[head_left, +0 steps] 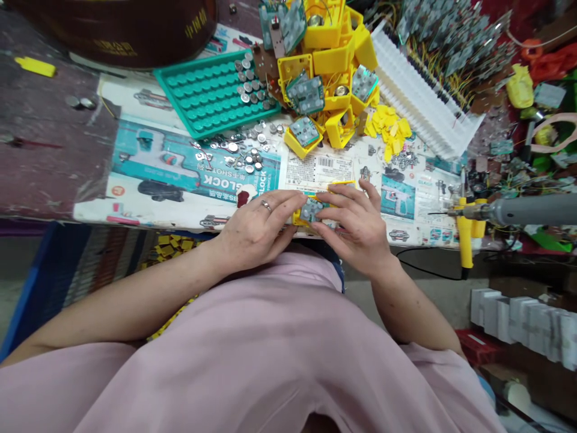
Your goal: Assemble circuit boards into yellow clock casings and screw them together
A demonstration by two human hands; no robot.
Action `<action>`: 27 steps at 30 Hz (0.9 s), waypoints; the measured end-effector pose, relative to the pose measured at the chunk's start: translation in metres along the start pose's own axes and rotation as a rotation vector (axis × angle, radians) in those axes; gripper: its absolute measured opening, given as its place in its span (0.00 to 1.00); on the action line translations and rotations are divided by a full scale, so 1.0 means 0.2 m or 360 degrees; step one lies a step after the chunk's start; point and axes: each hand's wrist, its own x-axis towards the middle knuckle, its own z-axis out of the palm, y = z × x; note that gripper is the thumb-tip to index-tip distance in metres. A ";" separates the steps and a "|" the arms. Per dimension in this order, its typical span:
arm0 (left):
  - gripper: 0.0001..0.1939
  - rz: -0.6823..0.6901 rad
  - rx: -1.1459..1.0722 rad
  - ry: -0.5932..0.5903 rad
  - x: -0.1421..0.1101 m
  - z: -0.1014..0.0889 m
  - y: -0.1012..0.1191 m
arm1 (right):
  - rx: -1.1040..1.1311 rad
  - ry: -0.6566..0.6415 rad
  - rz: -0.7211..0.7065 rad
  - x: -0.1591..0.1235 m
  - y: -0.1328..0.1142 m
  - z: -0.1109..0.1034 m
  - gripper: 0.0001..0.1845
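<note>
At the table's front edge, a small yellow plastic case [298,219] with a grey-and-green circuit board [310,210] in it sits between my hands. My left hand [259,225] grips the case from the left, its fingertips at the upper edge. From the right, my right hand [358,225] has its thumb and fingers closed on the board and case side; its other fingers are partly spread. Just behind those fingers shows a strip of another yellow part [341,183], mostly hidden. Loose round metal cells [252,159] lie beyond my left hand.
A green tray [198,99] partly filled with metal cells stands behind. Yellow cases with boards [331,60] are piled at the back, beside small yellow pieces [388,129] and a white ribbed rack [419,90]. An electric screwdriver [518,210] and a yellow-handled tool [465,237] are at right.
</note>
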 end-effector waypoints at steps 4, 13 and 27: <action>0.26 -0.0029 -0.0026 0.0010 -0.01 0.01 0.00 | 0.0133 0.0139 0.0046 0.01 -0.04 -0.01 0.02; 0.16 0.0107 0.0192 -0.0030 -0.01 0.00 0.00 | -0.0176 0.0115 -0.0016 0.05 -0.03 0.01 0.12; 0.11 0.0064 0.0138 -0.0046 -0.03 0.00 0.00 | 0.0219 -0.0738 -0.0170 0.33 0.14 -0.16 0.13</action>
